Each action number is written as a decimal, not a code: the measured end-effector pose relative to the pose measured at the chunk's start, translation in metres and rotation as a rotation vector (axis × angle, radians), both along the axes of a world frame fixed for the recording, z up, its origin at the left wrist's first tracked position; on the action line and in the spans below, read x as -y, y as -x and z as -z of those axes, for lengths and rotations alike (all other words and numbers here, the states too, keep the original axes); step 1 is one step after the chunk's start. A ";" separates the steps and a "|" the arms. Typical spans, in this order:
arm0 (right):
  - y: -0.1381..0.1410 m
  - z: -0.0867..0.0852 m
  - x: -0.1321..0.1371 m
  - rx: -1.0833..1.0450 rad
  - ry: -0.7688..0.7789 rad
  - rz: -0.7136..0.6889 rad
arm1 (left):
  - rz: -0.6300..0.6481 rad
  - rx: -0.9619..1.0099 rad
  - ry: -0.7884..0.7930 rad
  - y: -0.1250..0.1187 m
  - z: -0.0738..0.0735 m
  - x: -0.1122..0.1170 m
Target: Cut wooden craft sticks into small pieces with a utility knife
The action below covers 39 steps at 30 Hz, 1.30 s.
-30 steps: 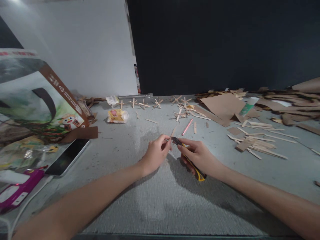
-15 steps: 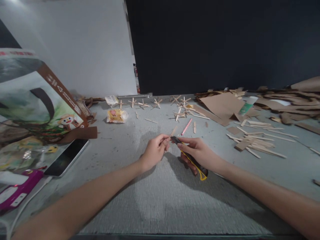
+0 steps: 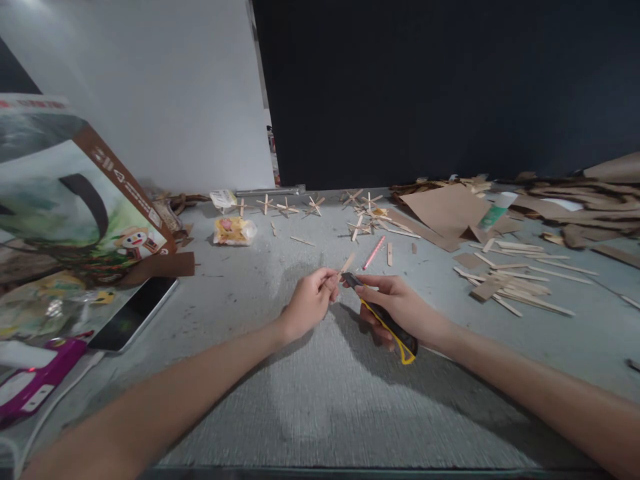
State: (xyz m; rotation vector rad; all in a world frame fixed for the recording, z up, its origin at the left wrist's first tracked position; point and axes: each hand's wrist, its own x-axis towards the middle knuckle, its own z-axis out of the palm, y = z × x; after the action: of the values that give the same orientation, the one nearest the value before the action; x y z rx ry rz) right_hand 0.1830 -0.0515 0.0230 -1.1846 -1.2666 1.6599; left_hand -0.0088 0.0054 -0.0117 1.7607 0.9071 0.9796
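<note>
Between the fingers of my left hand (image 3: 313, 299) is pinched a thin wooden stick (image 3: 348, 262), its free end angled up and away from me. My right hand (image 3: 400, 305) is closed round a black and yellow utility knife (image 3: 387, 323). The knife's front end meets the stick right beside my left fingertips; the blade itself is too small to make out. Just beyond my hands lie a pink pencil (image 3: 374, 253) and a short flat stick piece (image 3: 389, 254).
Several crossed-stick pieces (image 3: 315, 206) stand along the back. To the right are a pile of loose sticks (image 3: 525, 283), cardboard (image 3: 440, 210) and a green-white tube (image 3: 495, 215). At left are a phone (image 3: 135, 317), a purple device (image 3: 43, 380), a wrapped snack (image 3: 234, 231) and a printed bag (image 3: 55, 193).
Almost nothing differs. My right hand and the knife's rear end have shifted very slightly; both hands keep their hold.
</note>
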 end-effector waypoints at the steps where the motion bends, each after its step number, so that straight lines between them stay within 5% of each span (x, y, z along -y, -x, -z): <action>1: 0.001 -0.001 0.001 -0.007 0.013 0.005 | -0.015 -0.021 -0.028 0.000 0.000 0.001; 8: 0.008 0.003 0.004 0.102 -0.118 -0.019 | -0.055 -0.091 -0.096 0.000 -0.003 0.007; 19: 0.004 0.005 -0.001 0.052 -0.129 -0.041 | 0.060 0.129 0.092 0.000 -0.003 -0.004; 27: -0.004 0.008 -0.008 0.520 -0.703 0.293 | 0.034 0.038 -0.007 -0.001 -0.002 0.004; 39: -0.003 0.023 -0.020 0.634 -0.814 0.293 | 0.147 -0.081 -0.114 0.002 -0.008 0.012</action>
State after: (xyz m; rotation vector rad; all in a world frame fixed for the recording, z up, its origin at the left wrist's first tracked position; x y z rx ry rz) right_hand 0.1861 -0.0311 -0.0002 -1.2925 -1.7903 0.4337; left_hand -0.0104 -0.0063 -0.0036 1.9461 0.7726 0.8842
